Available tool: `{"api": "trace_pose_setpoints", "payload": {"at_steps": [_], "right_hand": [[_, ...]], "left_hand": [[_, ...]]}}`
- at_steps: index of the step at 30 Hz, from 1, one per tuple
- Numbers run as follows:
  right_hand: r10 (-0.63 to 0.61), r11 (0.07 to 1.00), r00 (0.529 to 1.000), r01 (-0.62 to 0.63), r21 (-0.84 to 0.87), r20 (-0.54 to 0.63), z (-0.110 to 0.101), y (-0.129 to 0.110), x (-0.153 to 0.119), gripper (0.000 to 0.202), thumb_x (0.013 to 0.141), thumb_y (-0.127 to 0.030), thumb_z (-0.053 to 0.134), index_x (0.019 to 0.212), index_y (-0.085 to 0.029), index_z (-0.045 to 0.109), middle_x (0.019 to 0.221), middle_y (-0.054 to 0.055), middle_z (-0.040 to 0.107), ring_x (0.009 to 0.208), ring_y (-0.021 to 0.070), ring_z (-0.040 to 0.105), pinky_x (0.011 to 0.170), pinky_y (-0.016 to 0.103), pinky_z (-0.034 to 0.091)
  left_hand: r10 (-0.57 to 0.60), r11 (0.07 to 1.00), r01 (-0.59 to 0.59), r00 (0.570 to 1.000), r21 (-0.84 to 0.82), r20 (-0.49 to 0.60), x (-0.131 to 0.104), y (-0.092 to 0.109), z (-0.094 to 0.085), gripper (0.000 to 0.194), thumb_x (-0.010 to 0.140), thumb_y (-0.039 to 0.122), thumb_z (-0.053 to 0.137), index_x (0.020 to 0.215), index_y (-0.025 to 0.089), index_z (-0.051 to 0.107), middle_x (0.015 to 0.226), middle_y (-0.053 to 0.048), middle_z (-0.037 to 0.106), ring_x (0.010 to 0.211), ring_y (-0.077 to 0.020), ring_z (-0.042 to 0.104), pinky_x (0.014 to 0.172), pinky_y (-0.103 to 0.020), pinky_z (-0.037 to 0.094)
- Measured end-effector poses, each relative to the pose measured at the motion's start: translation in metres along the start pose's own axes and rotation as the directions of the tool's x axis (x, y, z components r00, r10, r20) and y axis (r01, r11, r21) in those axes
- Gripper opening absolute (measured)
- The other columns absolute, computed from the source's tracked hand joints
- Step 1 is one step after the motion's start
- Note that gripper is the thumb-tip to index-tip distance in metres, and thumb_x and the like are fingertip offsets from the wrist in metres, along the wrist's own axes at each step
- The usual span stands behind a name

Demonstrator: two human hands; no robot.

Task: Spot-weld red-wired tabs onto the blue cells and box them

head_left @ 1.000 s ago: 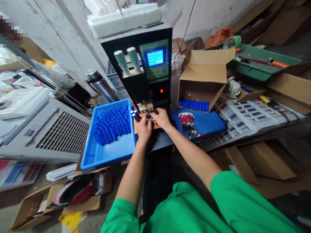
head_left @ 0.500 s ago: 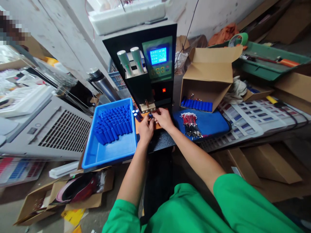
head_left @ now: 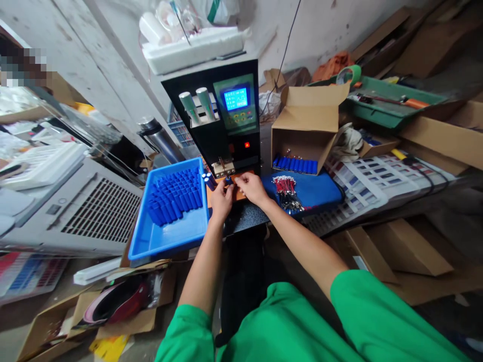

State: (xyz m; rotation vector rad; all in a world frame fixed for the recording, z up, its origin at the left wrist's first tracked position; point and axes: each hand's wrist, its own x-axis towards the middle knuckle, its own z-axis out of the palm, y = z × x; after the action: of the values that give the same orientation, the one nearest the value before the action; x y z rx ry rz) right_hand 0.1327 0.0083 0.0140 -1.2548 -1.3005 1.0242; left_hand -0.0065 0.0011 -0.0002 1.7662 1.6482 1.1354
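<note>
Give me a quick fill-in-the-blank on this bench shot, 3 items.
1. The tray left of the machine holding the blue cells is coloured ____.
2. The left hand and right hand meet at a small blue cell just below the machine's ____ head.
3. The open cardboard box lies to the machine's ____.

Missing: blue; welding; right

Tray point(head_left: 151, 241): smooth blue plastic, slight gloss. Box point(head_left: 307, 120): matt brown cardboard. Welder housing point(head_left: 211, 136): black, glossy. Flask point(head_left: 160, 141): brushed metal. Sleeves point(head_left: 339, 322): green cloth.
</note>
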Motion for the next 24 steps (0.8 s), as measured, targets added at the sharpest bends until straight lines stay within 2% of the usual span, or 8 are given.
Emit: {"api": "trace_pose_setpoints", "payload": {"at_steps": [2, 4, 8, 12, 16, 19, 21, 24], "right_hand": [[-0.14, 0.977, 0.989, 0.129, -0.171, -0.052, -0.008, -0.005, -0.008, 0.013, 0.089, -0.031, 0.062, 0.084, -0.019, 0.063, 0.081, 0.004, 0.07, 0.074, 0.0169, 0.065, 0.074, 0.029, 0.054], [-0.285, 0.902, 0.956, 0.244, -0.355, -0.066, -0.015, -0.011, -0.014, 0.011, 0.088, -0.028, 0.063, 0.093, -0.018, 0.067, 0.095, 0.009, 0.072, 0.092, 0.0225, 0.065, 0.087, 0.035, 0.052], [-0.466, 0.698, 0.882, 0.419, -0.581, 0.077, -0.023, -0.024, -0.019, 0.025, 0.087, -0.026, 0.064, 0.109, -0.015, 0.069, 0.116, 0.016, 0.069, 0.121, 0.032, 0.053, 0.106, 0.045, 0.041], [-0.461, 0.588, 0.851, 0.506, -0.631, 0.252, -0.02, -0.027, -0.016, 0.028, 0.093, -0.028, 0.06, 0.115, -0.015, 0.07, 0.116, 0.014, 0.07, 0.125, 0.0303, 0.052, 0.116, 0.048, 0.028], [-0.382, 0.565, 0.873, 0.479, -0.672, 0.302, -0.014, -0.028, -0.015, 0.028, 0.098, -0.033, 0.057, 0.111, -0.013, 0.073, 0.108, 0.014, 0.074, 0.11, 0.0272, 0.061, 0.11, 0.046, 0.033], [-0.353, 0.553, 0.884, 0.462, -0.694, 0.308, -0.011, -0.03, -0.015, 0.028, 0.099, -0.032, 0.056, 0.108, -0.012, 0.074, 0.105, 0.014, 0.075, 0.104, 0.0259, 0.065, 0.102, 0.042, 0.04], [-0.362, 0.555, 0.889, 0.447, -0.701, 0.281, -0.014, -0.029, -0.012, 0.027, 0.1, -0.031, 0.055, 0.104, -0.013, 0.075, 0.101, 0.013, 0.077, 0.1, 0.0247, 0.068, 0.098, 0.039, 0.043], [-0.433, 0.612, 0.893, 0.394, -0.686, 0.126, -0.036, -0.022, -0.002, 0.028, 0.1, -0.031, 0.055, 0.111, -0.015, 0.075, 0.106, 0.011, 0.078, 0.101, 0.0221, 0.07, 0.096, 0.034, 0.047]], "left_hand": [[0.007, 1.0, -0.007, 1.0, -0.006, 0.001, 0.0, -0.001, 0.0, 0.026, 0.091, 0.035, 0.057, 0.108, 0.019, 0.069, 0.081, -0.003, 0.069, 0.073, -0.0166, 0.062, 0.073, -0.027, 0.047], [0.019, 1.0, -0.019, 1.0, -0.012, 0.009, 0.0, -0.002, -0.001, 0.026, 0.091, 0.035, 0.057, 0.107, 0.019, 0.069, 0.079, -0.003, 0.068, 0.071, -0.0164, 0.062, 0.072, -0.027, 0.048], [0.062, 0.998, -0.062, 0.998, 0.001, 0.021, -0.002, -0.004, -0.002, 0.031, 0.091, 0.033, 0.057, 0.116, 0.019, 0.069, 0.081, -0.003, 0.069, 0.071, -0.0164, 0.062, 0.072, -0.028, 0.049], [0.106, 0.994, -0.107, 0.994, 0.03, 0.035, -0.002, -0.009, 0.0, 0.038, 0.09, 0.027, 0.055, 0.125, 0.017, 0.067, 0.09, -0.006, 0.072, 0.079, -0.0189, 0.067, 0.078, -0.03, 0.052], [0.16, 0.984, -0.163, 0.986, 0.07, 0.038, 0.0, -0.013, 0.001, 0.04, 0.089, 0.025, 0.053, 0.125, 0.016, 0.067, 0.102, -0.009, 0.075, 0.094, -0.0226, 0.069, 0.086, -0.033, 0.053], [0.193, 0.975, -0.196, 0.981, 0.108, 0.034, 0.001, -0.012, 0.001, 0.04, 0.09, 0.029, 0.052, 0.125, 0.016, 0.067, 0.109, -0.011, 0.074, 0.095, -0.0226, 0.069, 0.087, -0.033, 0.053], [0.183, 0.973, -0.184, 0.983, 0.139, 0.022, 0.001, -0.009, 0.001, 0.045, 0.091, 0.035, 0.053, 0.131, 0.018, 0.063, 0.102, -0.009, 0.075, 0.084, -0.0202, 0.069, 0.081, -0.032, 0.052], [0.144, 0.972, -0.141, 0.99, 0.186, -0.002, 0.002, -0.004, 0.0, 0.051, 0.089, 0.044, 0.059, 0.133, 0.019, 0.062, 0.094, -0.006, 0.075, 0.074, -0.0188, 0.067, 0.072, -0.029, 0.05]]}}
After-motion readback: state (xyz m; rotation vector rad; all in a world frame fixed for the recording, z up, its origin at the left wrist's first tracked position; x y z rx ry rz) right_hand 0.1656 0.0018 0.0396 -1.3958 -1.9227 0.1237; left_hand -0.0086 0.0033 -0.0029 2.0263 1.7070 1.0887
